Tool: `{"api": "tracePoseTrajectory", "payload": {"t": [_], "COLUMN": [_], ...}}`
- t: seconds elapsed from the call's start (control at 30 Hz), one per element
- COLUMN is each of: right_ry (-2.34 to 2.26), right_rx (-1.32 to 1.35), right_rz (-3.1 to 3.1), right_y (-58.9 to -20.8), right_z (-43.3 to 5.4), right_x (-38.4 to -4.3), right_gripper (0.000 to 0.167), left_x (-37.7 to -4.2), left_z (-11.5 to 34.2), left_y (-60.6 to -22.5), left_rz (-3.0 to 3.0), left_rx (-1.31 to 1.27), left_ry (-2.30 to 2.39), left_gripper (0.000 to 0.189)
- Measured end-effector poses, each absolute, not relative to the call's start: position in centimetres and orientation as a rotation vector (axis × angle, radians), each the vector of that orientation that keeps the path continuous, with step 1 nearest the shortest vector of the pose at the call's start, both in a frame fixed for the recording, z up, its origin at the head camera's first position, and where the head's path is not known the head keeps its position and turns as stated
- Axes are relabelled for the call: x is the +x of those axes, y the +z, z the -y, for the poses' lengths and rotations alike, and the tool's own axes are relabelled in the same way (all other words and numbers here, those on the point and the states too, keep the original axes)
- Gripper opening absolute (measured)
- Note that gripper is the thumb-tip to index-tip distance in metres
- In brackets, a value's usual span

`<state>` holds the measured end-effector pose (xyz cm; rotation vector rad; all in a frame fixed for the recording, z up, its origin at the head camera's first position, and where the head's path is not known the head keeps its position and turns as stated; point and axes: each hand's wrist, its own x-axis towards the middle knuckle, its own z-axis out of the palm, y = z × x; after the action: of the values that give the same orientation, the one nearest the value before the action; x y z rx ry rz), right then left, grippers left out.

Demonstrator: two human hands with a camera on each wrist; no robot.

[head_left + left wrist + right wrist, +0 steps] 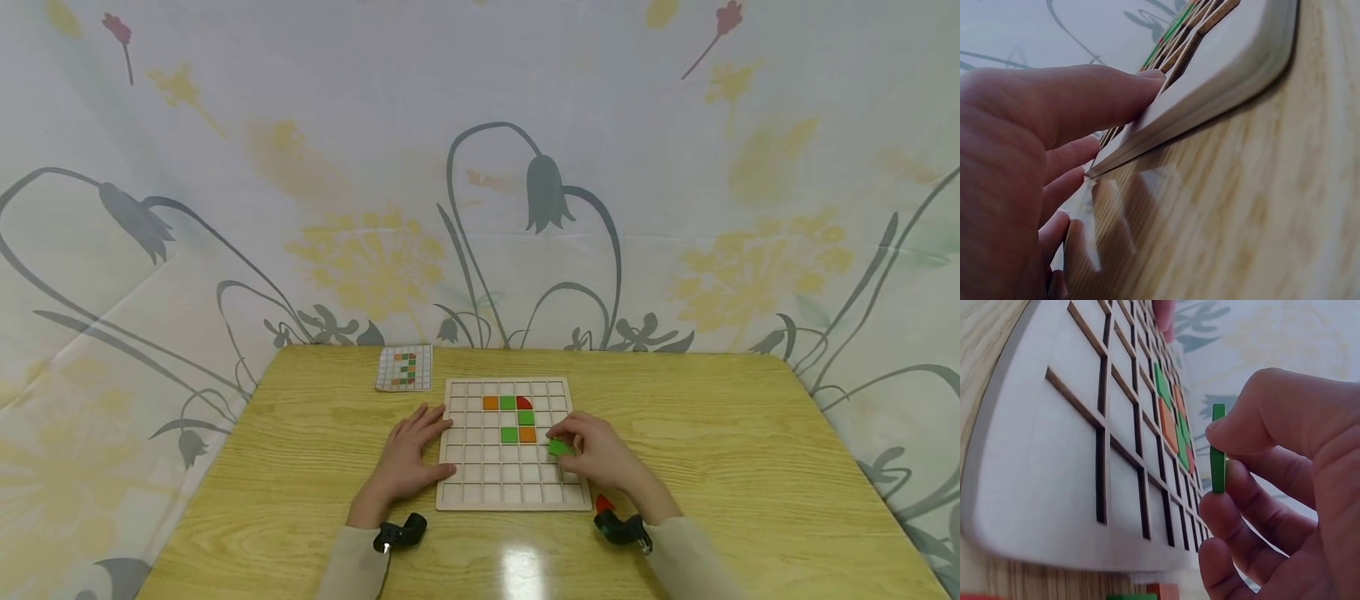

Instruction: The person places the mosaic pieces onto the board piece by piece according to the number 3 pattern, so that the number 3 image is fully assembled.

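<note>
My right hand (600,452) pinches a green square tile (558,447) between thumb and fingers, over the right side of a pale wooden grid board (513,504). In the right wrist view that tile (1218,465) appears edge-on, raised above the grid. My left hand (408,457) rests at the board's left edge, thumb on the frame and fingers stretched along the side. Several tiles lie in the grid's cells: a top row of an orange square (491,403), a green square (507,402) and a red rounded piece (524,403); below them are green squares and another orange square (527,435).
A small printed card (403,368) with a coloured grid pattern lies behind the board's left corner. Beside my right wrist, a red piece (603,503) lies on the wooden table (712,433). The right wrist view also shows a loose orange piece (1165,591) near the board. Patterned fabric hangs behind.
</note>
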<state>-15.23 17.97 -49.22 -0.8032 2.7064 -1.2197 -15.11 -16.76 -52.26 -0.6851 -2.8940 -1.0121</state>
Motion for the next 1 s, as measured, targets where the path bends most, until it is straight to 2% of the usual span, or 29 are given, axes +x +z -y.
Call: {"api": "tracePoseTrajectory", "payload": {"t": [0.7,1.0], "right_ry": [-1.168,-1.112], "right_rx": [-0.778,-0.795], "right_rz": [-2.702,-2.715], "right_y": [-50.3,-50.4], "right_z": [-15.4,-14.7], "right_x": [-16.4,-16.3], "right_gripper": [0.025,0.029], "left_x": [-15.1,-15.2], "left_z": [16.8,16.9], "left_y": [-52.4,-52.3], "left_rz": [2.903,2.923], "left_rx": [-0.683,-0.68], "left_ry": [-1.003,-0.992], "left_gripper": [0.069,0.071]}}
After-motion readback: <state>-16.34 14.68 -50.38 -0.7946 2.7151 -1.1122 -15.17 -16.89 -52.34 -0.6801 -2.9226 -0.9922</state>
